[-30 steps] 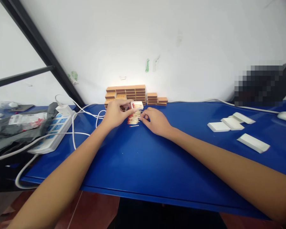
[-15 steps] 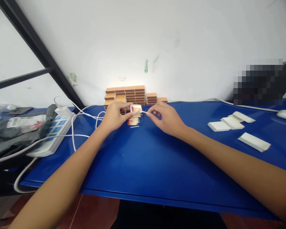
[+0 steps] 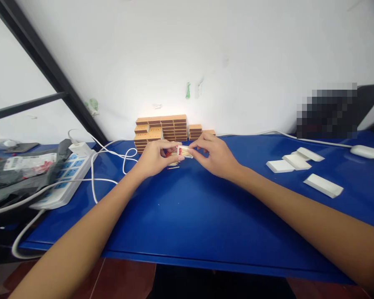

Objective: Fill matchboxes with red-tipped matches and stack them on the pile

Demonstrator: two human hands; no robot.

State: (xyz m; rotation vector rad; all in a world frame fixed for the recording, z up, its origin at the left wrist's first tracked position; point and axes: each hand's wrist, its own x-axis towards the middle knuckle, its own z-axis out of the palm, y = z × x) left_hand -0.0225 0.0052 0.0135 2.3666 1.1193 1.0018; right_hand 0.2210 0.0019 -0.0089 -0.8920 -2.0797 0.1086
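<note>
My left hand [image 3: 157,157] pinches a small white matchbox tray [image 3: 179,148] between thumb and fingers, above the desk. Red-headed matches [image 3: 184,152] lie inside the tray, heads to the left. My right hand [image 3: 214,153] is closed at the tray's right end, thumb and forefinger gripping there; whether a match is also between them is hidden. Below and behind the tray is a pile of loose matches [image 3: 172,163], partly covered by my left hand. One single match [image 3: 173,167] lies in front of the pile.
Stacked matchboxes [image 3: 174,126] stand against the wall, with a smaller stack [image 3: 195,131] beside them. At right lie several white trays [image 3: 323,185] on the blue desk [image 3: 187,224]. A power strip [image 3: 69,174], white cables [image 3: 93,178] and grey plastic bags [image 3: 21,170] occupy the left.
My right hand has moved left to the tray, and the match it held out to the right no longer sticks out. The tray has shifted slightly right and down, over the pile.
</note>
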